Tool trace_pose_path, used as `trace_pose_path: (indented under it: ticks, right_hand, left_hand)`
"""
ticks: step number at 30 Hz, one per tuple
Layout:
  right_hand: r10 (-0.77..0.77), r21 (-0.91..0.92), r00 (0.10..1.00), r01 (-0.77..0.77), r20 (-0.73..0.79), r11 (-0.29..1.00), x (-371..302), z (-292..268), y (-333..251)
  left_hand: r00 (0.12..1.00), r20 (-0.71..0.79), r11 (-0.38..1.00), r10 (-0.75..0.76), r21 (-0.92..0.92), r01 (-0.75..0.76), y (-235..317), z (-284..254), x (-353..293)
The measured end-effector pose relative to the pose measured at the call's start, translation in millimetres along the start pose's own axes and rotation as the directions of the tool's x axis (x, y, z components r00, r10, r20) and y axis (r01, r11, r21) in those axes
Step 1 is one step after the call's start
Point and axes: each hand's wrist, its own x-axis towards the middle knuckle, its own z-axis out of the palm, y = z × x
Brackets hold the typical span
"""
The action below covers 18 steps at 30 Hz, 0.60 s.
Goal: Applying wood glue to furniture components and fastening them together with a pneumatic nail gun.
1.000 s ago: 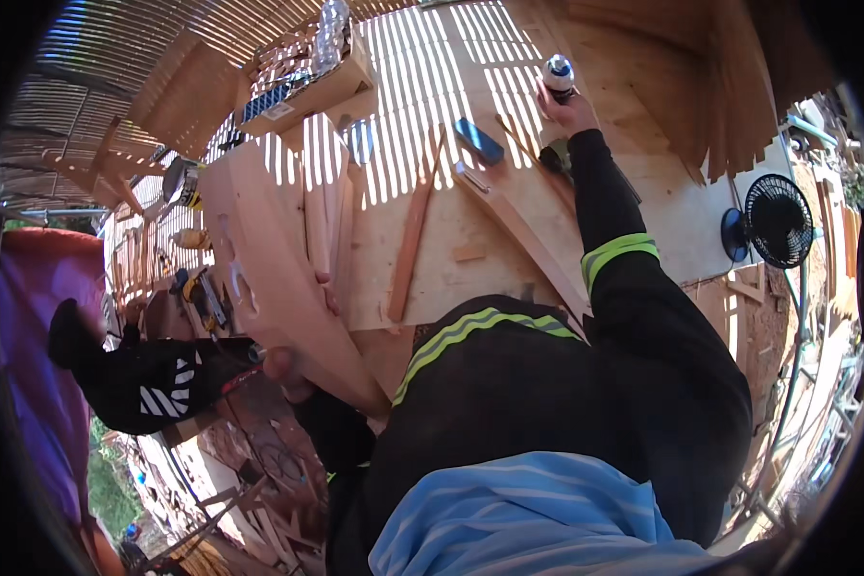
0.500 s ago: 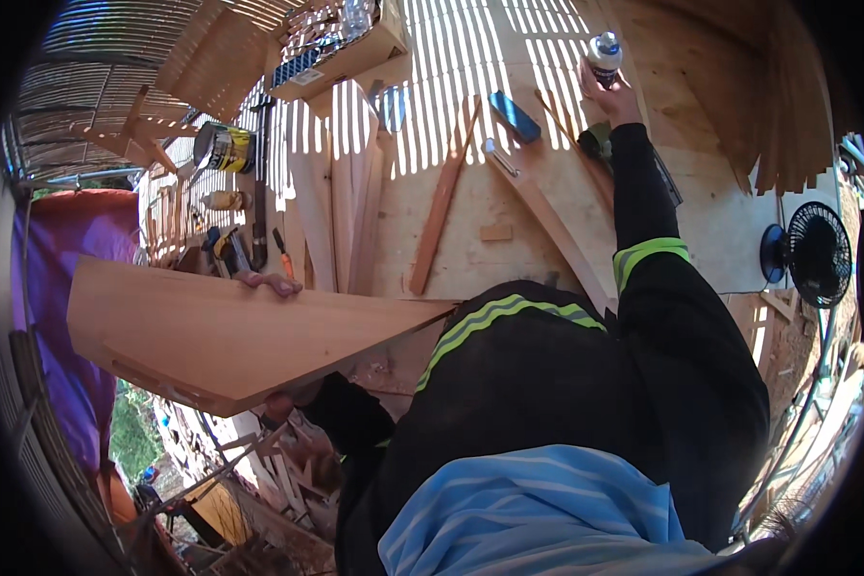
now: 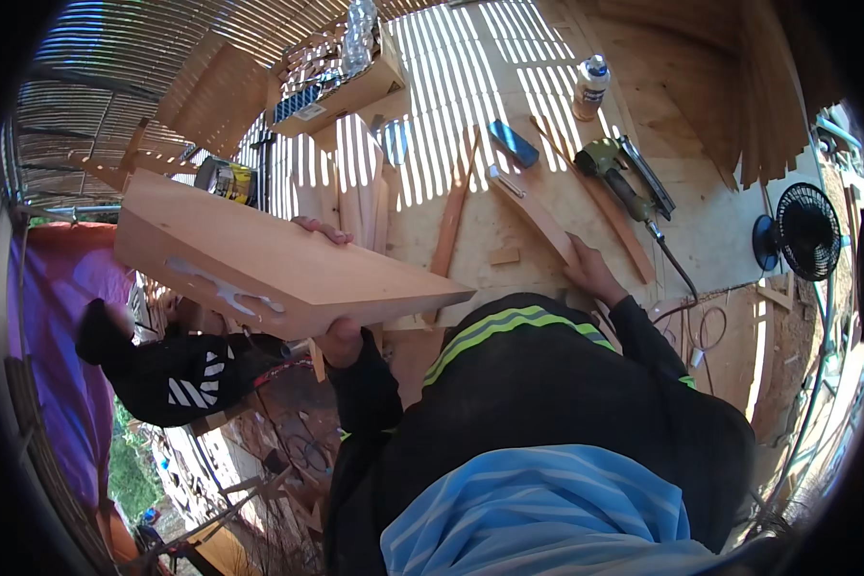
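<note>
My left hand [image 3: 341, 343] is closed round a thick wooden board [image 3: 278, 245], thumb under its near edge and fingers over its far edge. The board is tilted up, and white glue [image 3: 223, 288] is smeared along its near edge. My right hand [image 3: 593, 273] grips the near end of a slightly curved wooden strip [image 3: 544, 223], which lies on the workbench [image 3: 394, 269]. A bottle [image 3: 591, 88] with a pale cap stands upright at the far right of the bench. Between it and my right hand lies a green nail gun [image 3: 616, 173] with a hose.
Further wooden strips [image 3: 454, 216], a blue block [image 3: 514, 144] and a small wood offcut [image 3: 505, 255] lie on the bench. A filled cardboard box [image 3: 350, 86] stands at the back. A black fan [image 3: 806, 230] is at the right. Another person [image 3: 178, 370] in dark clothing bends at the left.
My right hand has let go of the bottle, now standing on the bench, and has come back to the curved strip. The board has tilted, showing its glued edge. A person has appeared at left.
</note>
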Motion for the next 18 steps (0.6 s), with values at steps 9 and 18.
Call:
trace_pose_path:
  ticks: [9,18]
  right_hand:
    - [-0.434,0.483,0.894,0.431,-0.114,0.762,-43.8,-96.5,-157.4]
    - [-0.403,0.753,0.866,0.048,0.296,0.656,20.3,-60.8,-234.0]
  left_hand:
    - [1.000,-0.018,0.999,0.023,-0.039,-0.024,0.2,3.7,32.4]
    - [0.994,-0.079,0.997,-0.070,0.030,0.072,40.3,-2.7,39.8]
